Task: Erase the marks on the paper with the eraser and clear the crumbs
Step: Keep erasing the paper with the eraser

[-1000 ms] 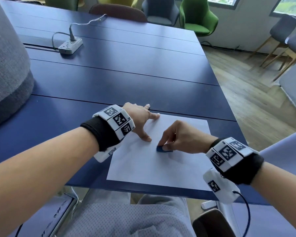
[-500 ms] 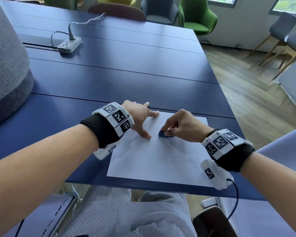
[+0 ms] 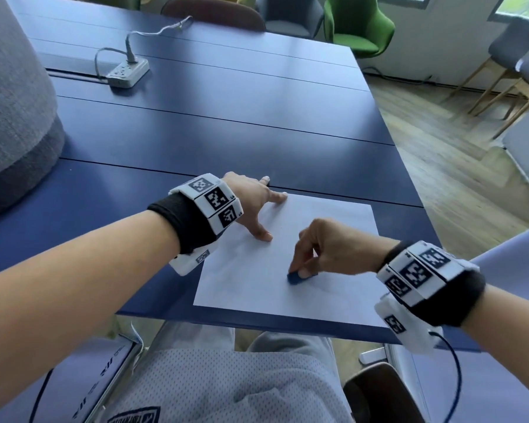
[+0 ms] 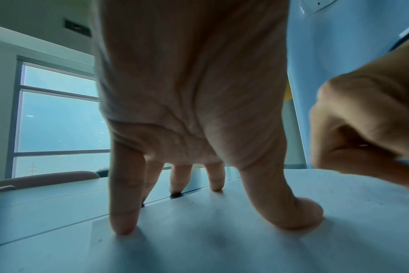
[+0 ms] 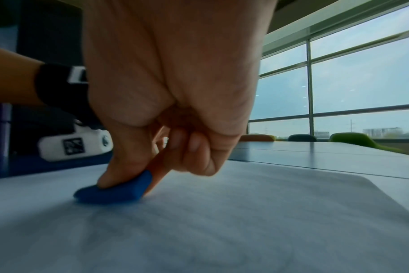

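From the head view, a white sheet of paper (image 3: pixel 287 257) is lying at the near edge of the blue bench (image 3: pixel 226 126), its long side running roughly from 8 o'clock to 2 o'clock. The left hand (image 3: pixel 251 203) is resting at the sheet's 10 o'clock corner, fingers spread and straight, the thumb pressing down on the paper and the other tips reaching toward the seam in the bench top. The right hand (image 3: pixel 327 248) is sitting on the middle of the sheet, its fingers curled and pinching a small blue eraser (image 3: pixel 297 277) that is touching the paper at the hand's 7 o'clock. A white power strip (image 3: pixel 128 72) is lying well apart toward 11 o'clock, with a green chair (image 3: pixel 358 25) beyond the bench at 1 o'clock.

From the left wrist view, the left hand (image 4: pixel 192 110) is standing on its fingertips (image 4: pixel 121 225); the thumb and the nearest finger are pressing the paper (image 4: pixel 222 240), while two farther tips are landing by the seam. The right hand (image 4: pixel 367 125) is showing blurred at 3 o'clock.

From the right wrist view, the right hand (image 5: pixel 173 88) is gripping the eraser (image 5: pixel 114 192) between thumb and forefinger, the other fingers tucked under. The eraser is lying flat against the paper (image 5: pixel 245 221), and faint grey smudging is showing on the sheet around it.
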Available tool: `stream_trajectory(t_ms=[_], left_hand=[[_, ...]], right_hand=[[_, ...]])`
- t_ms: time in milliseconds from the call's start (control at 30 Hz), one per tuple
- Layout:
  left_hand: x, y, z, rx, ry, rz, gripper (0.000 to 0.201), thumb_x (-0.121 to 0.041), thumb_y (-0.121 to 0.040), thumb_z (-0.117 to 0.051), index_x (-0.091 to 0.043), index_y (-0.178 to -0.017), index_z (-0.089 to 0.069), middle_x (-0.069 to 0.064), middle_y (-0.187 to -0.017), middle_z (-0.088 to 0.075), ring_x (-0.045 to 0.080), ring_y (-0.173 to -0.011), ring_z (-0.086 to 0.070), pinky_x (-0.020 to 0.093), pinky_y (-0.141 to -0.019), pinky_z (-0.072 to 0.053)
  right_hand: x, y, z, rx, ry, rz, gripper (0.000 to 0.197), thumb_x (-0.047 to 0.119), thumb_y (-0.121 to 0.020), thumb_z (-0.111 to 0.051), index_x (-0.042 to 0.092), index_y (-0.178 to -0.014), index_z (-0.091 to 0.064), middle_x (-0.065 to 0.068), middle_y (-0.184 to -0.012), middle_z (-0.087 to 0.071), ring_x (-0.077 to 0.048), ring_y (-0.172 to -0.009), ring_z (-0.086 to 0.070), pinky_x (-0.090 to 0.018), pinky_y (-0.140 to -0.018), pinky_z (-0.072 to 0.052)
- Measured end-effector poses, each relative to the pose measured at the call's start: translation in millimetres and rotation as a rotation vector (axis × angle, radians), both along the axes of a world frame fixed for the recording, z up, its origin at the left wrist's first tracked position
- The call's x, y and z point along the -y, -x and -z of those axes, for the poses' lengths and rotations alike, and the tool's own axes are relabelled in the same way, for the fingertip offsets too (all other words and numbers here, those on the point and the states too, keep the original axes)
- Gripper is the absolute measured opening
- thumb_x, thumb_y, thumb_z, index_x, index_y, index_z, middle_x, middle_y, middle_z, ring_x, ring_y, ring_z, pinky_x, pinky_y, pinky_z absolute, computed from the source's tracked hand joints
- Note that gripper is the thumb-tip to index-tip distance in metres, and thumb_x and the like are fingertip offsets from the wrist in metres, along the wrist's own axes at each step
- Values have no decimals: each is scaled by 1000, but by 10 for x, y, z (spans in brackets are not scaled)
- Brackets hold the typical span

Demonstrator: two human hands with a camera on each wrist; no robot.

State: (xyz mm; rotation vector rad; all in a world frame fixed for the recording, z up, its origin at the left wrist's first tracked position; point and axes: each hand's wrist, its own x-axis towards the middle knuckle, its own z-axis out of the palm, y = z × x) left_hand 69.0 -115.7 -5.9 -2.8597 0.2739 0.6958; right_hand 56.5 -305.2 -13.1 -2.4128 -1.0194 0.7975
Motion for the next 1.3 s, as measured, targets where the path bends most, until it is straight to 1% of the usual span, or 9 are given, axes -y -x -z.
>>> stream_trajectory(t_ms=[133,300,400,500,600,767,867,1200,1300], left_hand=[[11,1,-8,-2,-7,4,100,-74,-75,-61,-48,-152,-3,-2,-165,0,28,-142,-33,41,-103,-38],[5,1,-5,-11,-10,2,100,-75,-74,-61,-49,-152,-5,-2,-165,-1,29,-142,-34,40,-104,-39],[1,-8,-1,-2,-12,3,100,-75,-75,-61,-49,-152,-4,-2,-165,0,28,-142,-33,40,-102,-39],[6,-12,10,2,-10,5,100,-75,-75,-61,-49,-152,-4,-2,-165,0,28,-142,-34,38,-100,-38],[-3,-17,20,2,-12,4,100,-75,-75,-61,-49,-152,-4,-2,-165,-1,28,-141,-36,37,-98,-39],[11,-18,17,5,-16,-1,100,-76,-75,-60,-49,-152,-2,-2,-165,0,28,-141,-35,38,-99,-39],[8,-16,22,3,-15,1,100,-75,-75,-60,-49,-152,-3,-2,-165,-1,28,-139,-39,37,-98,-40],[6,-7,12,2,-16,0,100,-76,-74,-60,-49,-152,-3,-2,-165,0,29,-139,-38,38,-98,-40],[11,-10,3,3,-24,4,100,-75,-75,-60,-49,-152,-3,-2,-165,1,29,-140,-38,38,-98,-41]], right_hand=[[3,-85,67,104,-124,180,17,12,-74,-76,27,-81,-78,6,-67,-67,-12,-67,-55,-36,-79,-53],[46,76,-10,0,13,-37,18,10,-74,-77,23,-86,-79,11,-66,-61,0,-59,-52,-11,-58,-39],[-66,24,10,125,-113,83,17,9,-75,-77,22,-87,-79,13,-64,-55,3,-60,-51,-9,-58,-35],[30,141,17,64,-133,57,18,4,-76,-75,16,-87,-79,7,-66,-57,2,-59,-49,-1,-61,-34],[71,212,-31,-35,-10,-42,18,6,-74,-77,19,-86,-80,12,-64,-57,2,-59,-51,-6,-58,-36],[-84,117,12,124,-144,90,19,5,-75,-76,19,-87,-80,10,-64,-55,5,-61,-50,-6,-58,-35],[6,238,-7,14,-93,-21,18,3,-74,-76,16,-87,-80,10,-64,-57,3,-63,-53,-5,-58,-36],[-88,293,-25,3,-32,-144,18,7,-75,-77,18,-89,-80,11,-67,-57,3,-62,-51,-6,-58,-36],[-100,196,36,95,-119,-12,18,8,-76,-76,21,-88,-79,13,-66,-55,4,-63,-52,-8,-58,-35]])
